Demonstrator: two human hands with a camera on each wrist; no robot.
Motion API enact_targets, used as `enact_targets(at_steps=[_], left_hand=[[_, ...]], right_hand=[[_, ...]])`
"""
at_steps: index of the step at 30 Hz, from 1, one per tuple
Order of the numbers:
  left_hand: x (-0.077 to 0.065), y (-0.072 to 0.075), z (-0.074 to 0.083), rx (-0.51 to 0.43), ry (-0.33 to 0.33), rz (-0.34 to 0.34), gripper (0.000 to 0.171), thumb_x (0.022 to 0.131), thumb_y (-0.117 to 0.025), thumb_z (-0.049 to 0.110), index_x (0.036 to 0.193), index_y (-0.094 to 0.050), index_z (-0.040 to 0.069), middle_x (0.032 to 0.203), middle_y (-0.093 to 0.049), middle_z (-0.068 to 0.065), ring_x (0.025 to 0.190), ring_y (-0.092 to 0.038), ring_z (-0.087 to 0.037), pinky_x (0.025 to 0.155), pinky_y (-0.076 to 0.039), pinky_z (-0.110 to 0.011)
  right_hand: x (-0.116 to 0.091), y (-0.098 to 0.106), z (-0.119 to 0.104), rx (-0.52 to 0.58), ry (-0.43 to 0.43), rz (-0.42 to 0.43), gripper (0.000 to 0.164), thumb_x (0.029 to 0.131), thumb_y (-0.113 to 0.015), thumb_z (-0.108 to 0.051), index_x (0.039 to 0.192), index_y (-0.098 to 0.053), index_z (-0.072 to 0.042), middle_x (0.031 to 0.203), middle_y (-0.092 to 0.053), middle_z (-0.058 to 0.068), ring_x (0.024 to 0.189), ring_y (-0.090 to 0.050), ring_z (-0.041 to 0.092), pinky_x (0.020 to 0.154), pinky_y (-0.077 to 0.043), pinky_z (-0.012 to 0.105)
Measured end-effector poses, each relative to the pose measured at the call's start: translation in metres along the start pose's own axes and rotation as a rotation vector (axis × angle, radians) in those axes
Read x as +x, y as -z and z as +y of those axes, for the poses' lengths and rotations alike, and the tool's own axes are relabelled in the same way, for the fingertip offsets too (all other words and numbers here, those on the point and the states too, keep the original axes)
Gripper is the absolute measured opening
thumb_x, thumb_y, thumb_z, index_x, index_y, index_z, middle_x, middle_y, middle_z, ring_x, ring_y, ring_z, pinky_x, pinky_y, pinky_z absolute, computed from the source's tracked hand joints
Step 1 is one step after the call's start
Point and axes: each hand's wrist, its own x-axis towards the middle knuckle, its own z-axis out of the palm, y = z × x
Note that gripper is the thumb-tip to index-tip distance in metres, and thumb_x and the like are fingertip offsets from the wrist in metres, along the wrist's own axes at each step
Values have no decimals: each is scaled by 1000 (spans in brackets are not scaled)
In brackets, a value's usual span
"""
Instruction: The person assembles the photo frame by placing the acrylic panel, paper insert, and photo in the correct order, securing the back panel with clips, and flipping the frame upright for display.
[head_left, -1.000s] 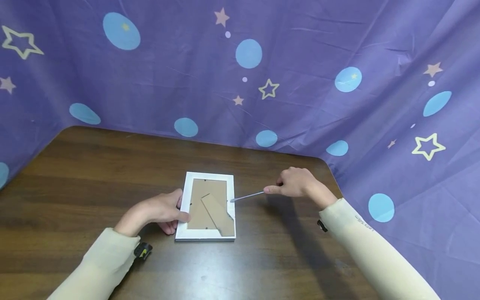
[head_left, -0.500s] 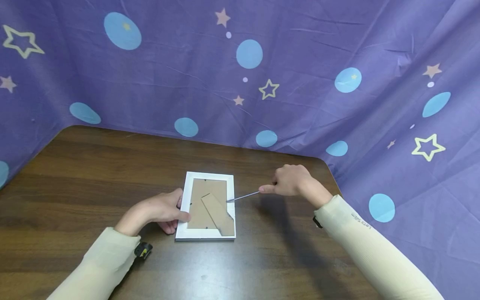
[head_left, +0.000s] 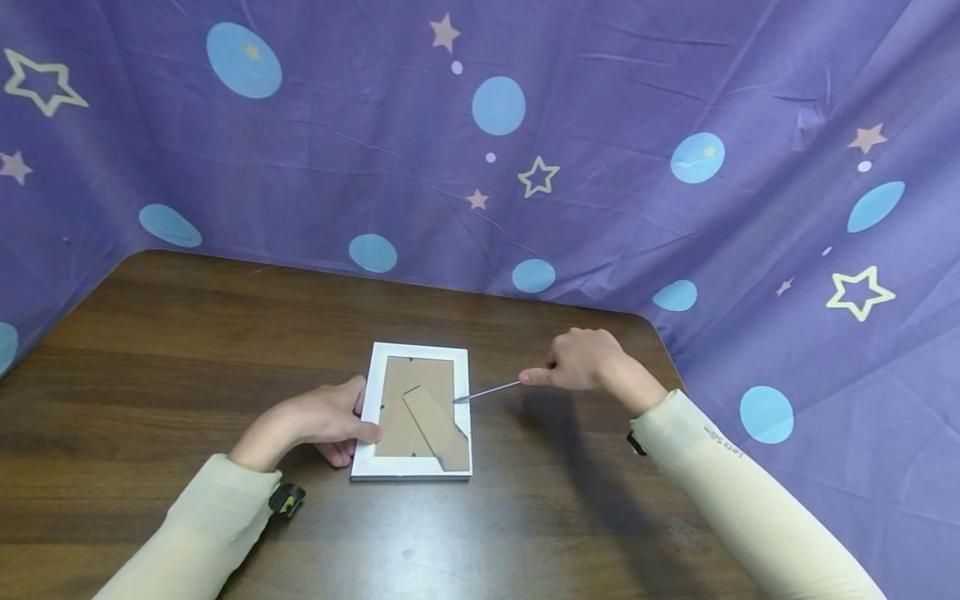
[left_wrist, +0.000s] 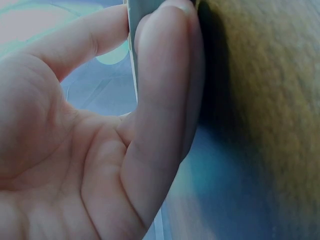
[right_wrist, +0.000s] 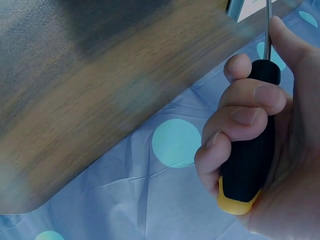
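A white picture frame point(head_left: 393, 467) lies face down on the table, its brown backing board point(head_left: 398, 387) and slanted easel stand point(head_left: 431, 423) showing. My left hand point(head_left: 318, 417) pinches the frame's left border, thumb on top and fingers at the side and underneath. In my right hand point(head_left: 585, 360) is a screwdriver point(right_wrist: 250, 162) with a black and yellow handle; several fingers curl round the handle and the thumb lies along the shaft. The screwdriver's tip is at the inner edge of the frame's right border, beside the backing. Small dark tabs point(head_left: 414, 455) show on the other inner edges.
The brown wooden table point(head_left: 225, 333) extends around the frame on all sides. A purple curtain point(head_left: 420, 167) with stars and blue dots hangs behind and to the right of it.
Between the first and second frames, my right hand moved left, and the screwdriver's tip slid from the right border to its inner edge. It has barely shifted since. The left hand and frame stay put.
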Motion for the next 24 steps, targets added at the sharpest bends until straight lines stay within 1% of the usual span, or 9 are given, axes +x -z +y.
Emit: enact_targets(at_steps=[5, 8, 11, 17, 24], left_hand=[[0, 1, 0, 7, -2, 0, 43, 93, -77, 10, 117, -44, -1, 75, -64, -16, 57, -65, -20, 54, -64, -33], [0, 1, 0, 7, -1, -1, 43, 93, -78, 10, 117, -44, -1, 75, -64, -16, 57, -65, -20, 54, -65, -33], [0, 0, 0, 3, 2, -4, 43, 93, -78, 10, 116, -44, -1, 74, -64, -16, 57, -65, -20, 53, -65, -33], [1, 0, 0, 4, 4, -4, 43, 93, -78, 10, 117, -43, -1, 74, -64, -16, 56, -65, -20, 53, -65, -33], [1, 1, -1, 0, 3, -4, 43, 93, -78, 10, 116, -43, -1, 74, -64, -16, 56, -64, -19, 53, -64, -33]], right_hand=[[1, -1, 0, 12, 3, 4, 58, 93, -54, -82, 97, -83, -32, 105, -77, -1, 104, -72, 26, 79, -61, 54], [1, -1, -1, 15, 3, 5, 57, 93, -55, -82, 99, -84, -33, 105, -77, -1, 105, -72, 26, 79, -61, 53], [2, -1, -1, 15, 5, 6, 57, 93, -54, -82, 97, -84, -34, 102, -77, -2, 103, -72, 25, 78, -60, 53], [3, 0, -2, 11, 8, 4, 57, 92, -54, -83, 87, -81, -33, 92, -73, -4, 98, -71, 23, 76, -60, 52], [4, -2, -2, 10, 4, -5, 60, 91, -52, -85, 88, -81, -33, 94, -73, -4, 97, -71, 23, 77, -60, 52]])
